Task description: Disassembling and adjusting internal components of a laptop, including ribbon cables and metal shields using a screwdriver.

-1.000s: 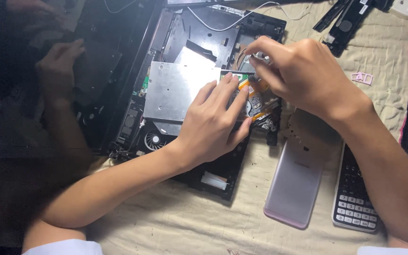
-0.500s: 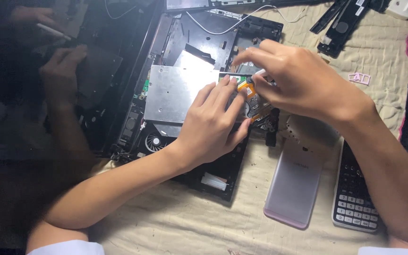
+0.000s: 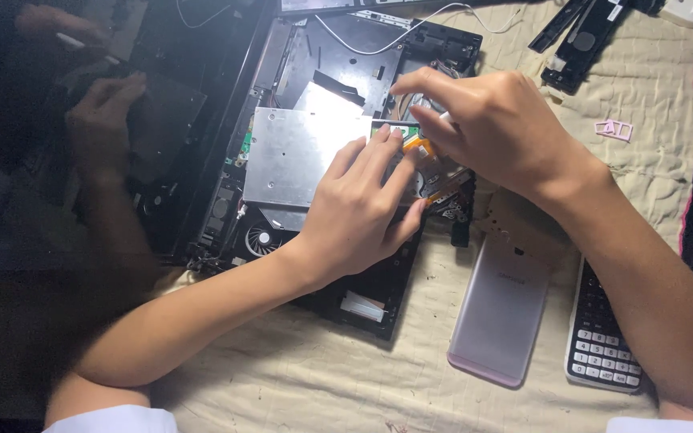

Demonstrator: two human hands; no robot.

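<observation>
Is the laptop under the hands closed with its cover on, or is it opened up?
Opened up. The laptop has no cover: a bare metal plate, a fan and a white cable show inside.

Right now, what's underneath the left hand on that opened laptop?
The left hand lies on the opened laptop, fingertips beside the silver metal drive cover and orange ribbon cable. The fan shows beside it; the parts under the palm are covered.

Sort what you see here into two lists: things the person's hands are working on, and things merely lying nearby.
In hand:
- opened black laptop chassis
- flat silver metal drive plate, under the left hand
- orange flat ribbon cable, at the right hand

Lying about:
- pink smartphone, face down
- black calculator with white keys
- small pink plastic frame
- black plastic strips
</observation>
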